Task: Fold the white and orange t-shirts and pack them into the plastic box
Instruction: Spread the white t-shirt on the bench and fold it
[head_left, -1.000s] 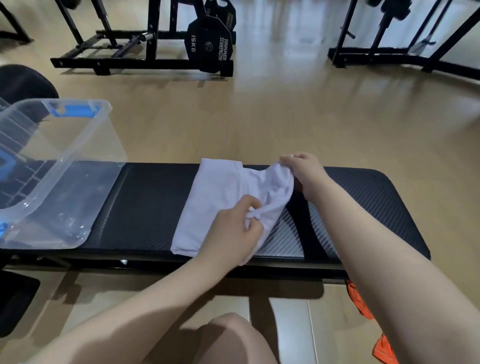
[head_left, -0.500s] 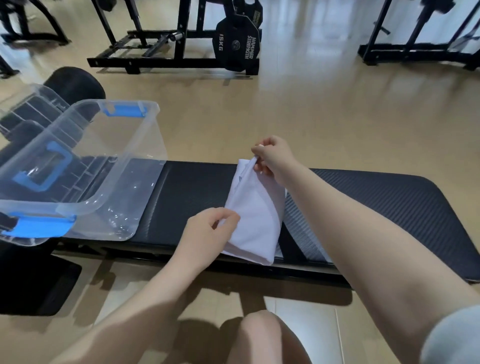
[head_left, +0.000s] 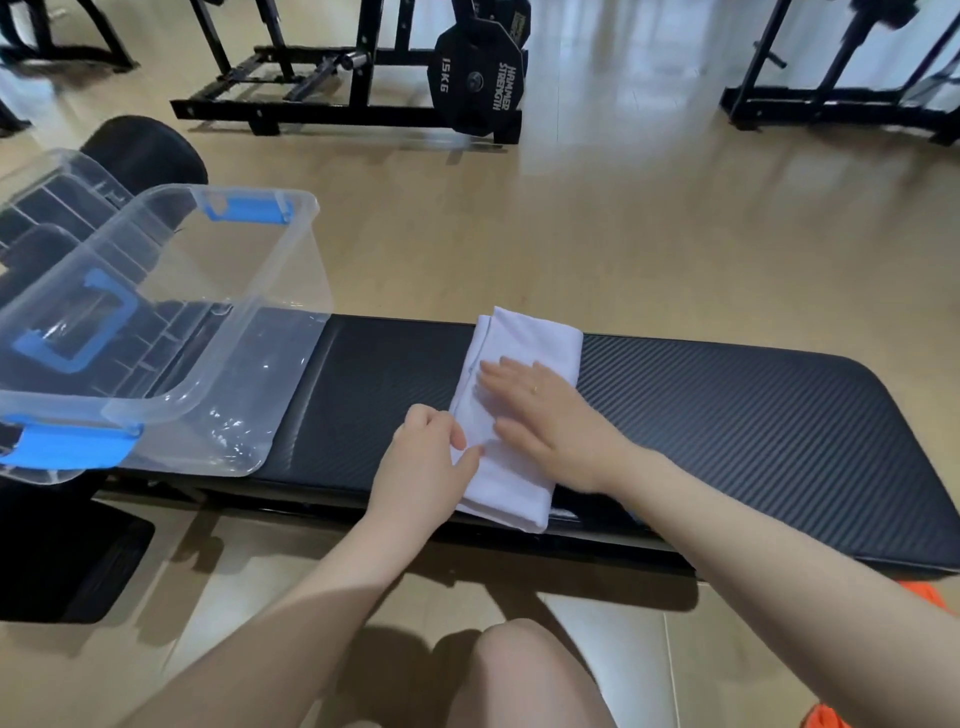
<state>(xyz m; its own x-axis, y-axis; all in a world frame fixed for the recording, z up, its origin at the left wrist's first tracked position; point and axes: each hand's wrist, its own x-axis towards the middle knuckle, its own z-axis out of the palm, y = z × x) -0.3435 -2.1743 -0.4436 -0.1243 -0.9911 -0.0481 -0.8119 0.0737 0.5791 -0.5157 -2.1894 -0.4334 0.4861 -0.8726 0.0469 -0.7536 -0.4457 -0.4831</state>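
Note:
The white t-shirt (head_left: 535, 340) lies folded into a narrow strip across the black bench (head_left: 727, 410). My right hand (head_left: 540, 415) presses flat on top of it with straight fingers. My left hand (head_left: 426, 467) rests at the shirt's left edge, thumb and forefinger pinching the cloth. The clear plastic box (head_left: 260, 291) with blue handles stands open on the bench's left end, with nothing inside. A bit of the orange t-shirt (head_left: 826, 719) shows on the floor at the lower right, mostly out of frame.
The box's clear lid (head_left: 57, 192) with a blue clip lies behind the box at the left. Black weight racks (head_left: 363, 98) with a 15 kg plate stand on the wooden floor beyond the bench. My knee (head_left: 524, 670) is below the bench.
The shirt's right half has been folded over to the left, making a narrow strip. My right hand has let go of the far edge and now lies flat on the fold.

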